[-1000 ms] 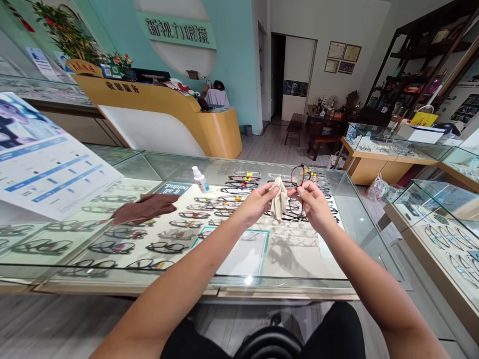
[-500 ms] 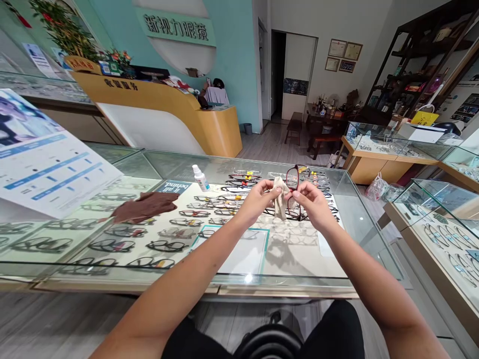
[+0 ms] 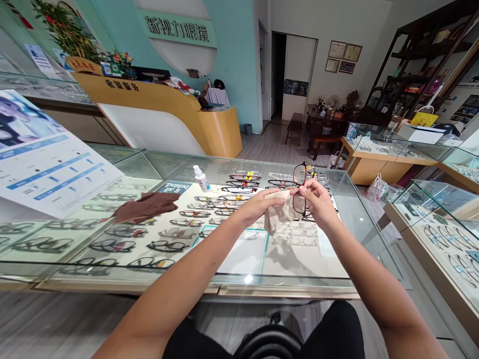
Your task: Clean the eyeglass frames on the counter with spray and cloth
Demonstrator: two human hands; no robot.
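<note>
Above the glass counter, my right hand [image 3: 317,199] is closed on a pair of dark red-framed eyeglasses [image 3: 294,174], which stand on end with one lens above the other. My left hand [image 3: 261,205] pinches a beige cleaning cloth [image 3: 276,219] that hangs down from the fingers, its edge close to the glasses. Whether the cloth touches a lens I cannot tell. To the left, a white spray bottle [image 3: 202,178] stands upright on the glass, and a brown cloth [image 3: 146,207] lies crumpled nearby.
Inside the glass display case [image 3: 310,276] lie rows of spectacle frames [image 3: 166,246]. A teal-edged white sheet [image 3: 239,252] is near the front. At the left stands a calendar [image 3: 56,159]. Beyond are a reception desk [image 3: 220,132] and more cases [image 3: 434,229] on the right.
The beige cloth, bunched before, now hangs more spread out below my left hand. The eyeglasses have turned, so their lenses face me more, and my right hand has shifted slightly.
</note>
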